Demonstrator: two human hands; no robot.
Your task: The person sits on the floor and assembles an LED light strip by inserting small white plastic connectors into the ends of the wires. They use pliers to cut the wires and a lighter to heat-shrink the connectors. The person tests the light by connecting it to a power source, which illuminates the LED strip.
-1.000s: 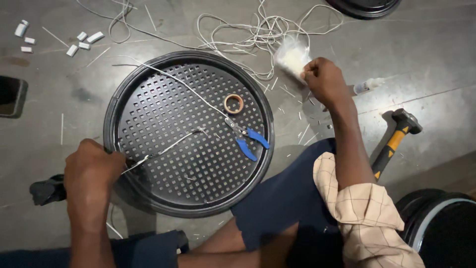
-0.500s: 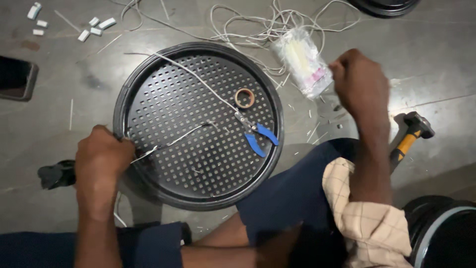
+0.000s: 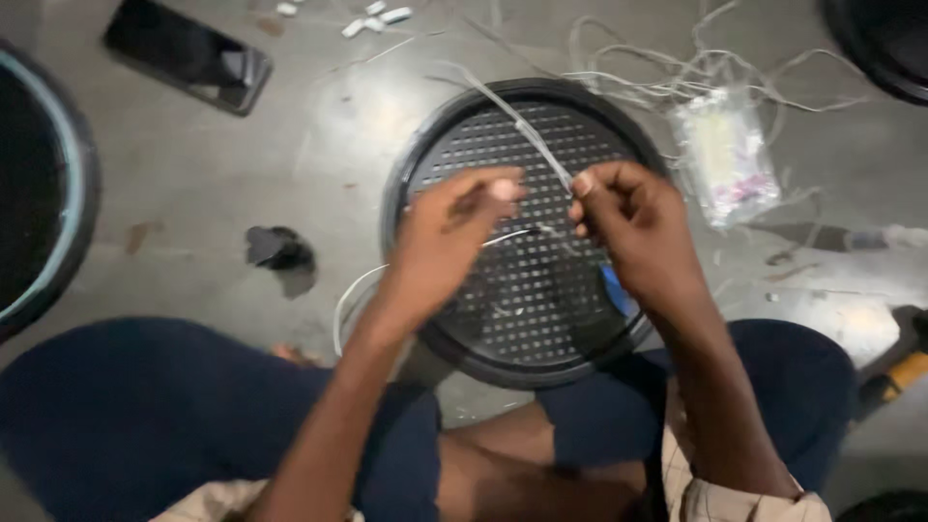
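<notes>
The concrete floor [image 3: 242, 174] carries everything, and near its middle, just in front of the seated person's knees, lies the round black perforated grille [image 3: 522, 290], flat and whole, with both hands working above it; at the left edge of the floor stands part of a large dark round rim [image 3: 58, 213], and another dark round thing [image 3: 884, 43] shows at the far right corner; a dark phone [image 3: 188, 66] lies towards the far left, a clear plastic packet [image 3: 727, 155] just beside the grille's right rim, a tangle of pale cord [image 3: 677, 72] beyond its far rim, a yellow-handled hammer [image 3: 904, 372] at the right edge; the left hand [image 3: 449, 242] is curled with thumb and forefinger pinched, apparently on the near end of the thin white wire [image 3: 527, 130], though blur hides the exact grip; the right hand [image 3: 633, 227] is clenched round the same wire, which runs slanting up from the fingers across the far rim; judged from this, the wire is being handled over the mesh but not visibly fastened to it, so any tying or threading looks unfinished, and the blue-handled tool [image 3: 619, 290] lies mostly hidden under the right wrist, unused
</notes>
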